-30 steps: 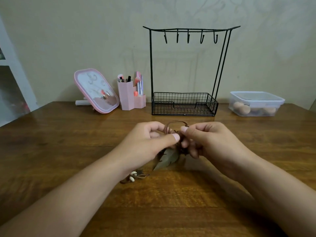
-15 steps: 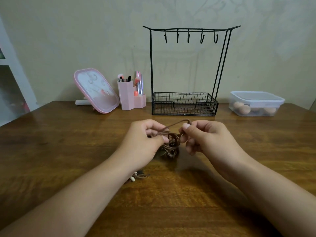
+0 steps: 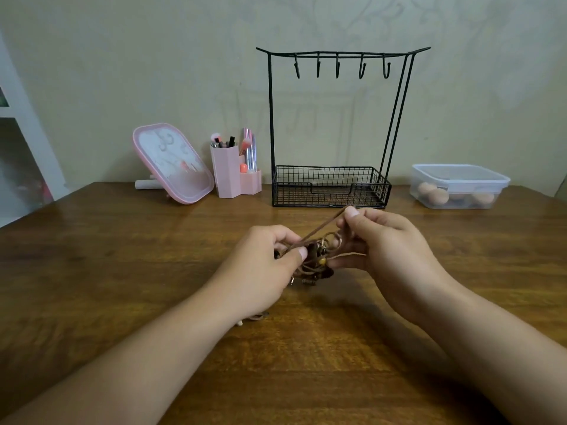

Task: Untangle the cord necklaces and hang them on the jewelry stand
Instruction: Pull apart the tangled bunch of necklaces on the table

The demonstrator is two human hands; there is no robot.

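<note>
At a brown wooden table [image 3: 122, 271], the tall black wire jewelry stand [image 3: 333, 127] with its basket base stands at the back edge, its five hooks bare: nothing is hung yet. In front of it, a person's two hands work at a knotted bundle of brown cord necklaces [image 3: 316, 260] held just above the table. The right hand [image 3: 386, 243] now pinches one brown cord strand [image 3: 319, 230] and has drawn it up and out into a taut line, where half a second ago it was a slack loop over the knot; the left hand [image 3: 260, 265] grips the bundle and anchors it. That looks like the first strand working free, with the untangling barely begun. A small beaded piece [image 3: 251, 319] lies on the table, half hidden under the left forearm.
</note>
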